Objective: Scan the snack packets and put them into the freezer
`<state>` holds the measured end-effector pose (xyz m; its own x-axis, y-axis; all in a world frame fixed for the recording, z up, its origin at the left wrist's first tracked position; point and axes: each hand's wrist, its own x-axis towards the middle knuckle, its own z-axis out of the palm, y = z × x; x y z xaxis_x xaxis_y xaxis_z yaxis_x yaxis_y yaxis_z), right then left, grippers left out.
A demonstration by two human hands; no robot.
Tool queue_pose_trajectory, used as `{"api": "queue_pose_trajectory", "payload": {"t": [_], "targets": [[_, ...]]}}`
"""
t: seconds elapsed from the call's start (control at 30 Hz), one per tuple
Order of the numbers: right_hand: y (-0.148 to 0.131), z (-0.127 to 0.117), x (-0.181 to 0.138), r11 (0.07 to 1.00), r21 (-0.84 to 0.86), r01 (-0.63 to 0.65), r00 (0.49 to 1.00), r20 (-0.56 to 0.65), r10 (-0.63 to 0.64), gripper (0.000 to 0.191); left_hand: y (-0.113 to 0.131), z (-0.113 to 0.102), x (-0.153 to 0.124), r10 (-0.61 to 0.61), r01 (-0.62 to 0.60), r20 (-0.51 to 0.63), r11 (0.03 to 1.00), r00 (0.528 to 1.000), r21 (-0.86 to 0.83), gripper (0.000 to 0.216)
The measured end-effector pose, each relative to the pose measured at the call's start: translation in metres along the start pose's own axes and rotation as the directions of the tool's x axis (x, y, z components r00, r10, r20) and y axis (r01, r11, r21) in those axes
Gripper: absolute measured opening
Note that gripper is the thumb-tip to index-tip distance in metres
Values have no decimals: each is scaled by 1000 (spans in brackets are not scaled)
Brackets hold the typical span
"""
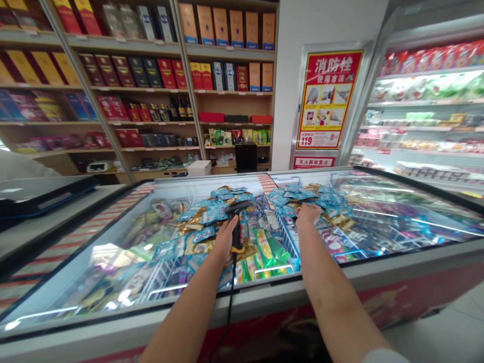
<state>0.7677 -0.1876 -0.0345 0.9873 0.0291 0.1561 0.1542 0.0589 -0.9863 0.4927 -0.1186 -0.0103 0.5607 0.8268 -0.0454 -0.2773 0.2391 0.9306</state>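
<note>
My left hand (pixel 227 236) is wrapped round the grip of a black barcode scanner (pixel 237 207), and a dark cord hangs from the handle over the freezer's front edge. Blue and gold snack packets (pixel 206 214) lie heaped on the glass beside and beyond the scanner. At a second heap of blue packets (pixel 333 198), on the right, my right hand (pixel 308 214) is closed with its fingertips at the near edge of the pile. What lies between those fingers looks like a packet's edge, though it is small and partly hidden.
The glass-topped chest freezer (pixel 264 290) holds bagged goods, with green and yellow packs under the glass. Shelves of boxed bottles (pixel 132 70) stand behind. A red fire-hydrant poster (pixel 328 98) hangs on the wall, and a lit chiller (pixel 427 106) is at right. A dark-framed counter device (pixel 41 199) sits left.
</note>
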Motion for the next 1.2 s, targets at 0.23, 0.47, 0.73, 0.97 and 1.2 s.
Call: {"api": "queue_pose_trajectory", "payload": {"t": [0.23, 0.47, 0.73, 0.97, 1.2], "targets": [[-11, -5, -3, 998, -57, 38, 984, -173, -48, 58, 1, -3, 1, 9, -8, 18, 999, 1000, -52, 49], [-20, -5, -9, 990, 135, 51, 988, -151, -31, 58, 6, -5, 0, -16, 21, 31, 984, 999, -179, 44], [-12, 13, -13, 989, 110, 95, 991, 82, -104, 48, 48, -25, -13, -61, 76, 54, 940, 997, -332, 29], [-2, 31, -47, 929, -84, 360, 853, 432, -292, 37, 52, -59, 8, 9, 11, 38, 864, 999, -503, 22], [-33, 97, -70, 730, -165, 663, 581, 728, -364, 40, 35, -69, 16, -18, 36, 39, 834, 999, -551, 23]]}}
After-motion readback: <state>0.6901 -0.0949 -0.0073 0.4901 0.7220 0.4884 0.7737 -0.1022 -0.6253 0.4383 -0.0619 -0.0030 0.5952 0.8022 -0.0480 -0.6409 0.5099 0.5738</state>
